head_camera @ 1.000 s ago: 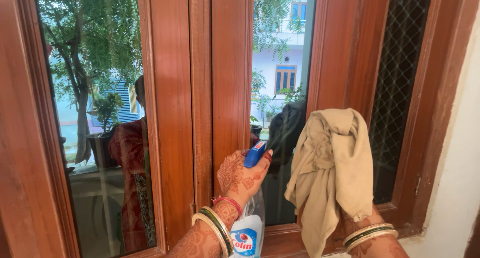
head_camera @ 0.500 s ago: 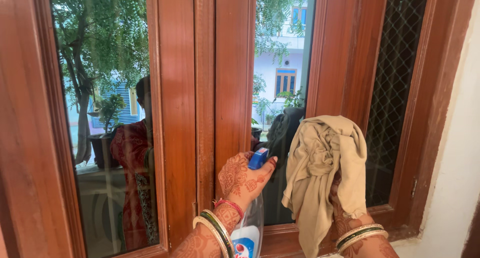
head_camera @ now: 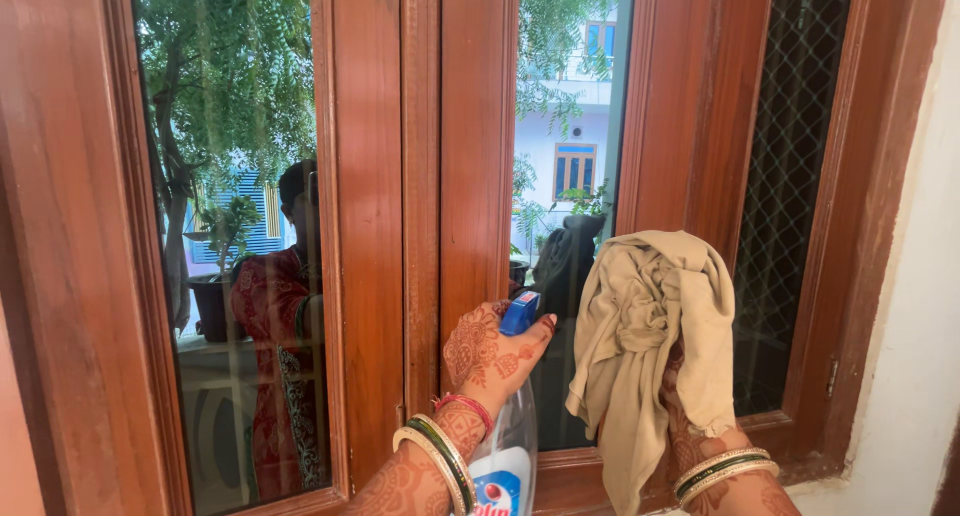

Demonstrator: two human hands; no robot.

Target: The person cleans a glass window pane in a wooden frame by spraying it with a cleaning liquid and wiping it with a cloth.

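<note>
Window cleaning is at the spraying step. The left hand [head_camera: 490,351] is closed around the neck of a clear spray bottle [head_camera: 508,446], its blue nozzle aimed at the narrow glass pane [head_camera: 570,126]. The right hand [head_camera: 690,431] grips a beige cloth [head_camera: 655,326] bunched against the pane's lower part. In my judgement, wiping calls for full contact across the wetted glass.

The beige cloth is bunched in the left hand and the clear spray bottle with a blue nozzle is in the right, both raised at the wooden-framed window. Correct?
Not quite: the hands are swapped. The head view shows the beige cloth in the right hand and the clear spray bottle with a blue nozzle in the left hand.
</note>
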